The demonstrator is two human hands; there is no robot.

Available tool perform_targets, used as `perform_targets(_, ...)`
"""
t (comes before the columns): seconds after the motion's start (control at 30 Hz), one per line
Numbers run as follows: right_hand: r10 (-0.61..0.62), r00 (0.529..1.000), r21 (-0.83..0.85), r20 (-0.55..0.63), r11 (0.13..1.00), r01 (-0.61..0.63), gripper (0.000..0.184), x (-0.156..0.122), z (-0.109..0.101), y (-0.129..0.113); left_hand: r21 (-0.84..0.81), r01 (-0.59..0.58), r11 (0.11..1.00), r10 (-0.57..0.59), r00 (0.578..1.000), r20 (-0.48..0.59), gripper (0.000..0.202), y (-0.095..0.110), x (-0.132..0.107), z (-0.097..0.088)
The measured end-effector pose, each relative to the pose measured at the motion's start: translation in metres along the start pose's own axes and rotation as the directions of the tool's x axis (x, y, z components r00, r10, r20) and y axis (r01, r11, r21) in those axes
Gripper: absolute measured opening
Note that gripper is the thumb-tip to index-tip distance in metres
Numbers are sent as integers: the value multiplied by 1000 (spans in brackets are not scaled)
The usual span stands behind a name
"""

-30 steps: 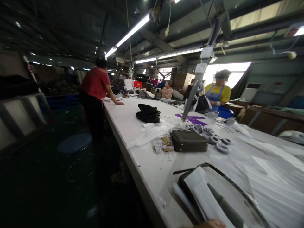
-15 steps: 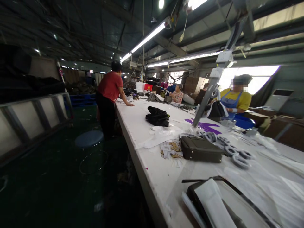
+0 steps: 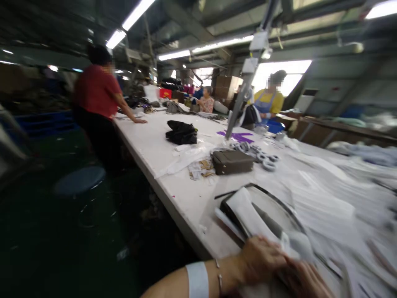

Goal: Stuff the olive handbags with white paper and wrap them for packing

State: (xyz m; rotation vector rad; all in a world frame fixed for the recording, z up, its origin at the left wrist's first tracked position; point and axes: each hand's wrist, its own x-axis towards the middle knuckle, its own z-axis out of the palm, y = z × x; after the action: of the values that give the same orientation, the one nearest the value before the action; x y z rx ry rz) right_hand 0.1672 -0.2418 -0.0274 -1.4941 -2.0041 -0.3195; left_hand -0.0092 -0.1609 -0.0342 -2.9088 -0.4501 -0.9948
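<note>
In the head view, the left hand [image 3: 262, 256] is curled over the near end of an open dark-grey fabric bag with black trim and white lining [image 3: 267, 218]; whether anything is pinched cannot be told. The right hand [image 3: 305, 275] is held just beside it, blurred, its grip equally unclear. The bag is laid near the left edge of the long white worktop [image 3: 182, 194]. Beyond it, a boxy olive-brown bag [image 3: 234, 162] is flanked by grey-white rings [image 3: 268, 165] and small paper packets [image 3: 197, 169].

Left fingers [image 3: 273, 249] lie beside right fingers [image 3: 305, 273] — at an open bag [image 3: 267, 218].
</note>
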Motion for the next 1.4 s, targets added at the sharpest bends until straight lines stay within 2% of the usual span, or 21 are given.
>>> perform_targets(0.07, 50, 997, 38, 61, 998, -53, 16, -12, -24, -9, -100, -7, 995, 6, 1000, -12, 22, 7, 1, 5)
perform_targets(0.17, 82, 996, 29, 19, 996, -82, 8, -24, -55, -26, -205, 15, 979, -15, 1000, -2, 20, 2, 1, 9)
perform_targets(0.23, 61, 996, 21, 60, 998, -63, 10, -37, -70, -43, -254, 9, 967, -10, 1000, -3, 20, -3, 0, 10)
perform_targets(0.27, 36, 993, 15, 117, 999, -38, 18, -46, -74, -52, -268, 4, 963, -7, 1000, -8, 20, -4, -1, 9)
perform_targets(0.33, -40, 967, -14, 253, 999, 45, 43, -64, -74, -69, -276, -4, 961, -3, 1000, -24, 20, -4, -3, 8)
perform_targets(0.4, -114, 938, -52, 328, 989, 138, 61, -80, -64, -80, -272, -5, 962, -8, 999, -45, 20, -2, -3, 7)
perform_targets(0.43, -134, 937, -62, 322, 985, 162, 63, -84, -56, -83, -269, -5, 963, -11, 998, -56, 21, -2, -3, 7)
perform_targets(0.5, -130, 963, -45, 235, 988, 144, 55, -86, -41, -85, -264, -8, 965, -13, 997, -76, 21, -2, -3, 7)
perform_targets(0.63, -43, 999, 136, 24, 990, 39, 39, -68, -24, -87, -256, -24, 966, -3, 995, -104, 21, -3, -3, 8)
perform_targets(0.77, 176, 983, 282, -44, 947, -157, 24, -54, -20, -101, -243, -32, 969, 2, 993, -121, 20, -1, -4, 8)
perform_targets(0.87, 317, 948, 345, -22, 892, -291, 12, -56, -17, -114, -238, -28, 971, -3, 991, -131, 20, 2, -5, 9)
perform_targets(1.03, 384, 923, 408, 16, 840, -357, 15, -49, -26, -115, -241, -27, 970, -7, 990, -141, 22, 3, -8, 9)
perform_targets(1.1, 419, 907, 406, 38, 823, -397, 18, -36, -36, -108, -265, -33, 964, 4, 994, -109, 25, 1, -9, 4)
perform_targets(1.23, 521, 847, 368, 103, 771, -519, 21, -4, -52, -85, -368, -6, 930, 14, 1000, 19, 31, 0, -8, -16)
perform_targets(1.33, 510, 849, 315, 138, 790, -526, 22, 19, -54, -66, -418, 67, 906, -51, 998, 49, 35, 4, -4, -27)
perform_targets(1.4, 491, 857, 227, 153, 827, -514, 22, 33, -51, -52, -395, 134, 909, -128, 991, 43, 28, 8, 0, -26)
